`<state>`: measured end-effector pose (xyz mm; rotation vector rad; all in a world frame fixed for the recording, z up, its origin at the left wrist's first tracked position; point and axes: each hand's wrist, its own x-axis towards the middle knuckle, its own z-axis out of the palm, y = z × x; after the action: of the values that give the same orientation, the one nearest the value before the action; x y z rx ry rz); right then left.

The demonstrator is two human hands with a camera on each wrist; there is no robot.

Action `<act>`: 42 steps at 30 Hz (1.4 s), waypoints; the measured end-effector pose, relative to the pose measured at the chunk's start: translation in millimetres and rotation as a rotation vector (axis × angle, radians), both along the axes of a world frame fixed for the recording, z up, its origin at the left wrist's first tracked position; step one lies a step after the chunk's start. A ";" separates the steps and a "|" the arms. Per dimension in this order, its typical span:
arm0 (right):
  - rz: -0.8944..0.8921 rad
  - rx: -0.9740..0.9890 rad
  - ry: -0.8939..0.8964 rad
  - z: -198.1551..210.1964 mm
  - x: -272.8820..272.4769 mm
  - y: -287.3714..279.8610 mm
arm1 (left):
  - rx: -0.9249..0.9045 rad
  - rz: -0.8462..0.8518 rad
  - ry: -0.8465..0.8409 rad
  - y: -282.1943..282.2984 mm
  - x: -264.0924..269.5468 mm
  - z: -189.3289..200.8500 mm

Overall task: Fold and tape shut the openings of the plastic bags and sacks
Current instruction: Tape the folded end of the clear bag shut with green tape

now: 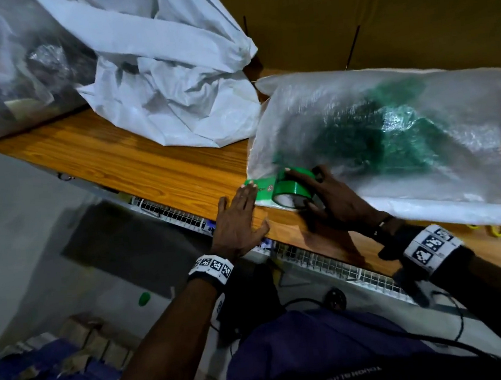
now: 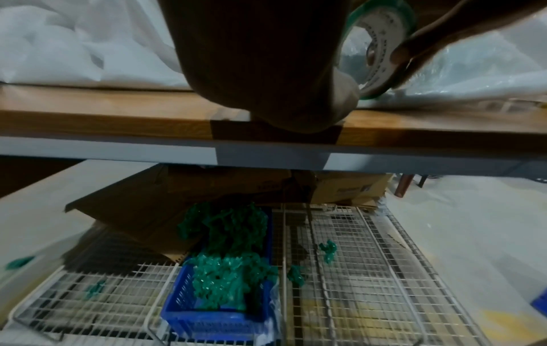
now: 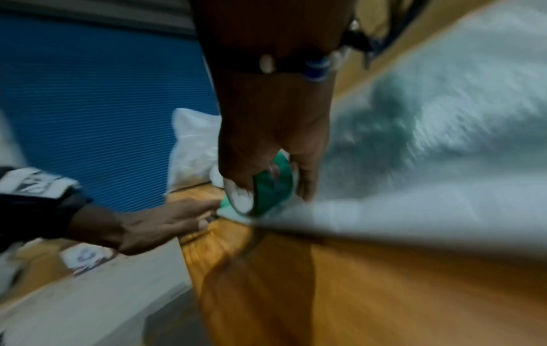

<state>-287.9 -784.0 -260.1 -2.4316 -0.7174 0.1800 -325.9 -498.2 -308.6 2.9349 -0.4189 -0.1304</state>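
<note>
A translucent plastic bag (image 1: 392, 145) lies flat on the right side of the wooden table (image 1: 118, 159), with a dark green mass showing through its film; its near edge is folded over into a white band. A roll of green tape (image 1: 293, 187) stands on edge at the bag's near-left corner, a strip of it running left across the fold. A crumpled white sack (image 1: 171, 84) lies further back, and a clear bag (image 1: 2, 69) sits at far left.

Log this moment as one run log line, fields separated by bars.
step: taping bag opening | right hand: grips green tape roll on clear bag | left hand: flat, fingertips on tape end | surface: wooden table
</note>
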 end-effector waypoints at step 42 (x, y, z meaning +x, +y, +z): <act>-0.125 0.104 0.031 -3.5 -7.1 -11.3 | 0.029 -0.203 0.025 -27.0 0.9 -1.3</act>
<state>-295.0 -795.3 -263.6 -2.3600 -0.5454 0.1270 -325.0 -525.2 -309.9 2.9085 -0.7165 -0.2000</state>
